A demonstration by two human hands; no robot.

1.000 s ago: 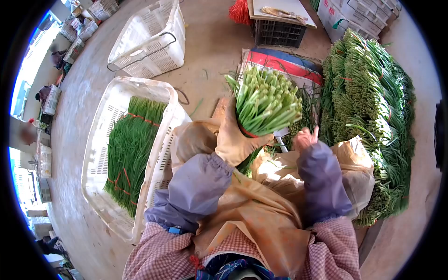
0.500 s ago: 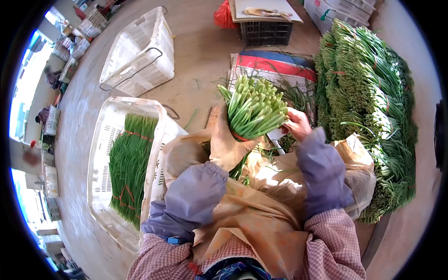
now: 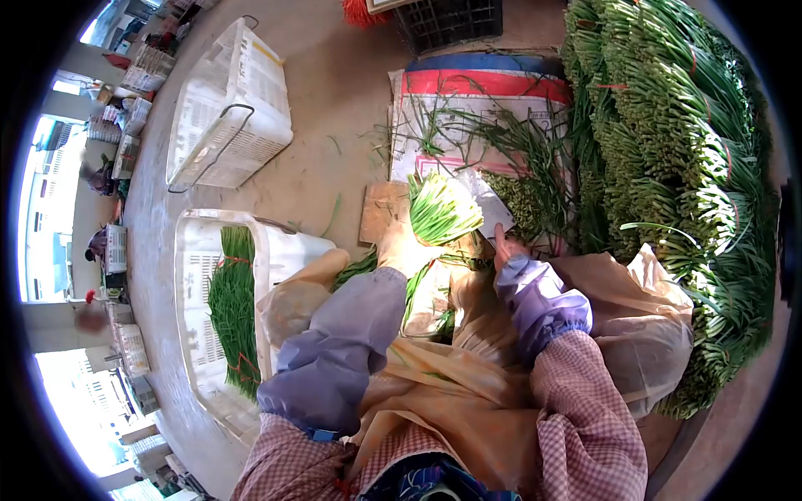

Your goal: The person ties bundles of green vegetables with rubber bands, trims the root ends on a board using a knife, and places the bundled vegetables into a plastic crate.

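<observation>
My left hand, in a tan glove, is closed round a bundle of green stalks, whose pale cut ends face up and forward. A red band circles the bundle by the glove. My right hand, bare, is at the near end of a flat, pale blade-like tool, just right of the bundle. Its fingers are bent at the tool, with one finger stretched along it; the tool's handle is hidden. A wooden board lies beyond my left glove. Loose green stems lie on printed sheeting.
At the left, a white crate holds banded green bundles. Another white crate stands beyond it. A tall stack of green bundles fills the right. A black crate is ahead. People sit far left.
The view has shifted, bringing the sheeting lower. The bundle and my left hand have moved down and away from my body. My right hand has left the stalk ends and come to the blade-like tool.
</observation>
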